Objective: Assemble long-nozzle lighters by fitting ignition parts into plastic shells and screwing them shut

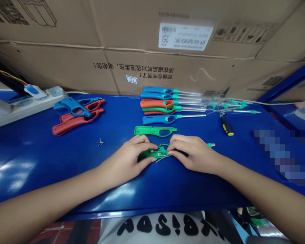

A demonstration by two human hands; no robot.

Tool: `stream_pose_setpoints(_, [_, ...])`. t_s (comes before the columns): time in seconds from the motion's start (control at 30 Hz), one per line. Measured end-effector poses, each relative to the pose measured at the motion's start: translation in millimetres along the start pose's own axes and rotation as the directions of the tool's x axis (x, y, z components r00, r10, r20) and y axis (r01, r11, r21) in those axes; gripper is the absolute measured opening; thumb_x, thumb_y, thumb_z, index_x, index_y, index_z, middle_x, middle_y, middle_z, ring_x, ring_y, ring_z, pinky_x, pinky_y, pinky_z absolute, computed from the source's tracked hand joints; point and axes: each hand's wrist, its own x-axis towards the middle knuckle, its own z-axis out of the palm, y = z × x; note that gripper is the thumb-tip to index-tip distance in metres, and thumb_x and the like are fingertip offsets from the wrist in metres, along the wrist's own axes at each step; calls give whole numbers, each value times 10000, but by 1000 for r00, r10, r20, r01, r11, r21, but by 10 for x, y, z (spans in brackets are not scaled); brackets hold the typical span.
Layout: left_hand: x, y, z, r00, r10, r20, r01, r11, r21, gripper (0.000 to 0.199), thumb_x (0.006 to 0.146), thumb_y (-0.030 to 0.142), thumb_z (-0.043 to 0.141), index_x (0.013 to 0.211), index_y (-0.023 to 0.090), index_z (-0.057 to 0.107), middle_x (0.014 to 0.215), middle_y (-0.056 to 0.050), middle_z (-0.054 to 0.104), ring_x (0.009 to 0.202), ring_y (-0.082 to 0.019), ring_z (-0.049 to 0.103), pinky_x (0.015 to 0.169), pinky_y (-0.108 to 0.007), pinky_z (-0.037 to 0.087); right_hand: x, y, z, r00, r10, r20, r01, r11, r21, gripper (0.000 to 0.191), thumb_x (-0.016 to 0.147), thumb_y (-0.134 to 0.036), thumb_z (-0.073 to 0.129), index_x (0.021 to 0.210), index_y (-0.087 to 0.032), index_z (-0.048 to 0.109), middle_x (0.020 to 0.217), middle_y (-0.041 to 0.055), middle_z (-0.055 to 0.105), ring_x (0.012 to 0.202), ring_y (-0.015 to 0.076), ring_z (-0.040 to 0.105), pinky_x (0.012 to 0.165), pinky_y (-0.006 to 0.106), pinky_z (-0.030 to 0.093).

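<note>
Green lighter half-shell (154, 155) is grasped at near centre by left hand (129, 156) and right hand (194, 152), inner parts (163, 149) exposed. Green cover half (147, 130) just beyond appears not yet fitted; farther, closed lighters (155, 103) are lined up.

green lighter casing (154, 155) was an open half, hollow side up | teal trigger (163, 149) and thin pale wire (162, 154) showed inside, partly hidden | ran left to right over the counter (78, 152), between left hand (136, 156) and right hand (193, 152) | teal-and-silver tip (211, 145) poked out past the right hand
</note>
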Motion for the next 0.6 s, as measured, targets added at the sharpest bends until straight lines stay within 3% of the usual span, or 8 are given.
stream_pose_setpoints(0.17, [20,11,-8,1000,-31,2,31,998,-49,234,908,202,668,1139,198,703,982,-43,621,937,-203,631,868,-375,535,-12,-20,4,985,-169,-19,157,946,-283,254,1027,-220,431,936,-166,661,891,65,684,751,168,593,672,295,418])
stream_pose_setpoints(0.43, [18,7,-2,999,-35,8,35,998,-58,220,919,211,651,1132,189,699,985,-48,608,958,-207,621,886,-385,525,-12,-30,8,990,-139,28,142,950,-279,240,1009,-182,445,965,-170,680,927,60,690,758,157,590,674,287,389])
stream_pose_setpoints(0.6, [8,20,0,1000,-12,4,12,1000,-21,212,939,227,628,1140,202,690,1017,-54,615,1010,-223,620,928,-406,525,-14,-84,-25,982,-143,125,180,915,-362,258,994,-156,427,999,-161,685,954,79,696,721,165,559,651,305,373])
